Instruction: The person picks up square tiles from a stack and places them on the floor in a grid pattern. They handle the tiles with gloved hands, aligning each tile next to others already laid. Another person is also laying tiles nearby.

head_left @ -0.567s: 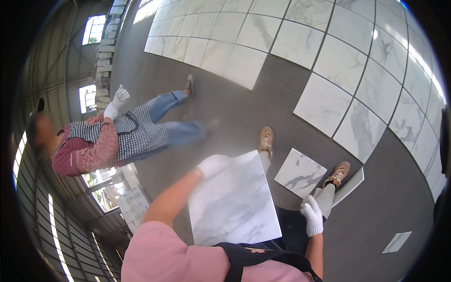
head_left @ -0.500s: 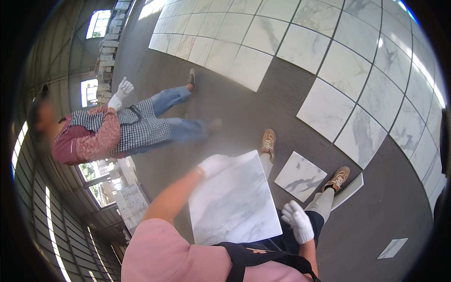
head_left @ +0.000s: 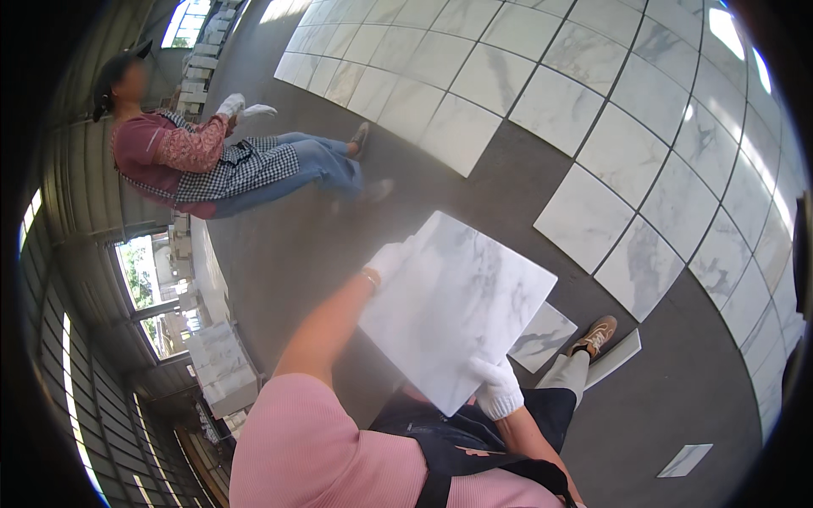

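White, grey-veined slab (head_left: 461, 296) is held up on the near side of the tile grid (head_left: 622, 148). Right hand (head_left: 500, 391) pinches one edge, thumb on top; left hand (head_left: 391, 261), blurred, grips the opposite edge.

Grey-veined white tile (head_left: 453, 313), pink shirt (head_left: 309, 432), black-and-white checked apron (head_left: 246, 173), brown shoe (head_left: 600, 334), grey floor (head_left: 669, 381).

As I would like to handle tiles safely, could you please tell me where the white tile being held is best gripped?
Likely by two opposite edges, coming from left and right: the white tile is broad, flat and without a handle. The left hand is at its upper-left edge; the right hand is at the lower-right edge, thumb over the face.
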A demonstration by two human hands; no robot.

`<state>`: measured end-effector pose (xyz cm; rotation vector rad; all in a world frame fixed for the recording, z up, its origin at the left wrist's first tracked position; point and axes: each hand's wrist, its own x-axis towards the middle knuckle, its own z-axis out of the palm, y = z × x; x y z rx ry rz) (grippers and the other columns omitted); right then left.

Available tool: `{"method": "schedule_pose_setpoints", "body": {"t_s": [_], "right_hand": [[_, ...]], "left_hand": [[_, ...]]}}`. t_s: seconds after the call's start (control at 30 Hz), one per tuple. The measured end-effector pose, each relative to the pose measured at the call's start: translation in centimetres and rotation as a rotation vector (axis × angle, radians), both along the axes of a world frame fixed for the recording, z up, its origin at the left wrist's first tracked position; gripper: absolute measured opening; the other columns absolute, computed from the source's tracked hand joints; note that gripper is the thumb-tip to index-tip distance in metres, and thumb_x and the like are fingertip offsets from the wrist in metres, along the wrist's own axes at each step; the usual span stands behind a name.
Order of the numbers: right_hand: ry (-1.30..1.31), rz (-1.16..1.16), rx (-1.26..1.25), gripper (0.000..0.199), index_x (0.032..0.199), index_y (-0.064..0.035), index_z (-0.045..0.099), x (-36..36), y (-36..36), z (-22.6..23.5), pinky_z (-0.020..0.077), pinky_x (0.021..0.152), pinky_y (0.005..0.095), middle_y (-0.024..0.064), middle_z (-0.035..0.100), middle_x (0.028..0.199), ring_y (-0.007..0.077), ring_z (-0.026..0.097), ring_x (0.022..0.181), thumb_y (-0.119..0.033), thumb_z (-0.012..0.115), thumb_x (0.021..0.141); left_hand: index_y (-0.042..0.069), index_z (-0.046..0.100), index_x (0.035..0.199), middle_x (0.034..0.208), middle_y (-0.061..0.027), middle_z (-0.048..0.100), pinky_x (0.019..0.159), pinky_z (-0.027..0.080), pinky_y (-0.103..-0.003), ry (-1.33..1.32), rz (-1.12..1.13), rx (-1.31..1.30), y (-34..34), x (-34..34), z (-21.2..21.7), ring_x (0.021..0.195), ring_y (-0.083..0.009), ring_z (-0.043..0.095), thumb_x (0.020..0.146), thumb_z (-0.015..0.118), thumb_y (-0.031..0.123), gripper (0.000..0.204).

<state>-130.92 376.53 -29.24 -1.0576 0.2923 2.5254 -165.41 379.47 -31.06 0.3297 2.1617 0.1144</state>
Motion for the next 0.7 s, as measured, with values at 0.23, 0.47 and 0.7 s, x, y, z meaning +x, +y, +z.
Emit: {"method": "schedule_pose_setpoints", "body": {"t_s": [0.23, 0.47, 0.7], "right_hand": [[-0.097, 0.117, 0.144, 0.043, 0.120, 0.0027, 0.065, 2.0, 6.3, -4.8, 0.0588, 0.082, 0.0385, 0.0102, 0.071, 0.100, 0.0243, 0.071, 0.089, 0.006, 0.071, 0.078], [-0.262, 0.067, 0.223, 0.059, 0.128, 0.0061, 0.060, 0.5, 6.8, -9.5, 0.0591, 0.085, 0.0398, 0.0128, 0.071, 0.104, 0.0259, 0.071, 0.091, 0.003, 0.067, 0.070], [-0.392, 0.001, 0.239, 0.062, 0.135, 0.0045, 0.057, -6.3, 7.2, -14.9, 0.0576, 0.080, 0.0360, 0.0091, 0.070, 0.099, 0.0225, 0.069, 0.088, -0.003, 0.068, 0.074]], "left_hand": [[-0.001, 0.069, 0.121, 0.101, -0.0026, 0.067, 0.083, 0.048, -0.032, 0.030, 0.122, 0.188, 3.1, 2.1, -3.5, 0.089, -0.0136, 0.055, 0.105, 0.050, 0.047, 0.054], [-0.003, 0.071, 0.117, 0.113, -0.0111, 0.072, 0.090, 0.051, -0.036, -0.438, 0.011, 0.234, 5.4, -1.5, -15.1, 0.103, -0.0176, 0.066, 0.101, 0.060, 0.035, 0.042], [-0.004, 0.061, 0.133, 0.132, -0.0107, 0.065, 0.109, 0.046, -0.037, -0.703, 0.373, 0.182, -1.1, -8.3, -18.4, 0.123, -0.0227, 0.060, 0.105, 0.057, 0.027, 0.042]]}}
